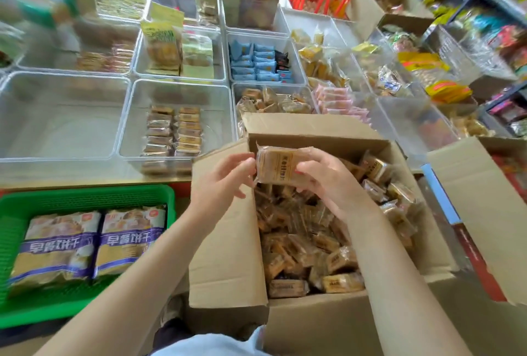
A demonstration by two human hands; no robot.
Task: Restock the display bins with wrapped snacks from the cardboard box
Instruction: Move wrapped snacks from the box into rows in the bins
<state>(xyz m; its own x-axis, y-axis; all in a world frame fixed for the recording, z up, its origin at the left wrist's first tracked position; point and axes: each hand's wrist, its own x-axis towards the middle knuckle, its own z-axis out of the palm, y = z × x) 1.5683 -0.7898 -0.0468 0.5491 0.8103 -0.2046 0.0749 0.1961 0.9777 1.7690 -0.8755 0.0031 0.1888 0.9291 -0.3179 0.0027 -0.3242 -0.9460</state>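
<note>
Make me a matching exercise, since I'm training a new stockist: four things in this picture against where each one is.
Things:
1. wrapped snack
2. purple-banded biscuit bags
3. blue-wrapped snacks
4. two rows of brown snacks

Places:
A. in the green basket
B. held between the left hand and right hand over the cardboard box
C. in a clear bin just left of the box
D. in a clear bin farther back, in the middle row

Pairs: 1-B, 2-A, 3-D, 4-C

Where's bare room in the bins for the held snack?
Free: clear bin far left; right side of the bin beside its two snack rows. Crowded: blue-packet bin and cardboard box. Both hands hold the snack.
</note>
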